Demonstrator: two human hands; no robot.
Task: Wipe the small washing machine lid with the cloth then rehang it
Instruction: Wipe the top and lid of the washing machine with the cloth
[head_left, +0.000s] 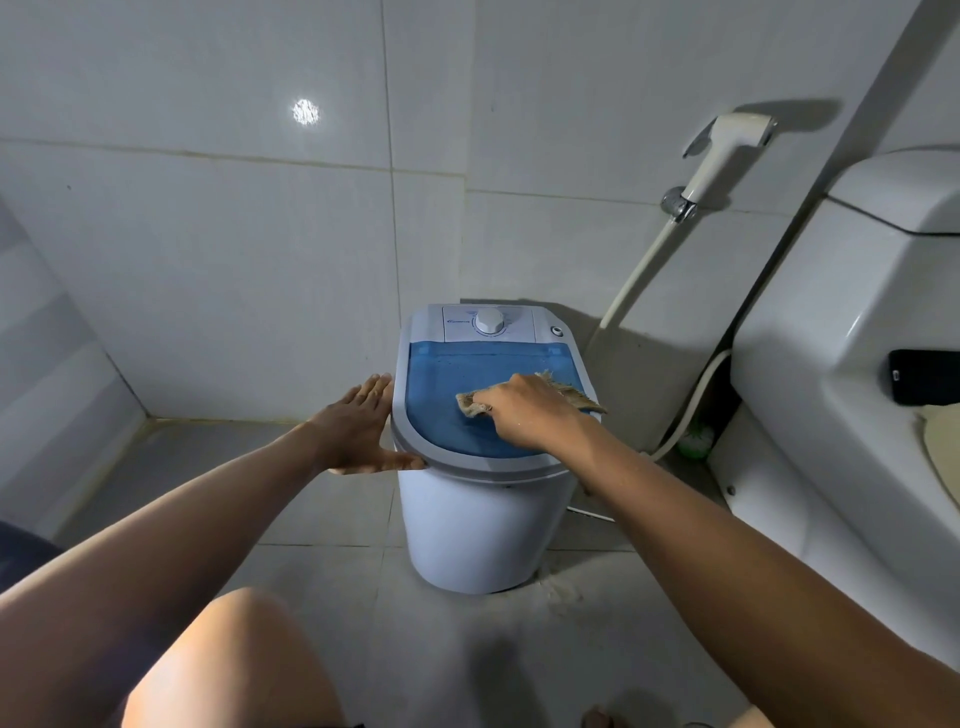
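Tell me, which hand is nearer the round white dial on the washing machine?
Right. The right hand presses the tan cloth on the blue lid just below the dial; the left hand rests on the machine's left rim, farther away.

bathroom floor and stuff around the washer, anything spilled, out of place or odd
Two things stand out. A pale gritty scatter lies on the floor tiles at the washing machine's right base, like spilled powder or sand. A dark phone rests on the toilet, an odd perch. The cloth edges look frayed.

cloth (574, 396) on lid (447, 395), washing machine (478, 525) left of toilet (831, 364)
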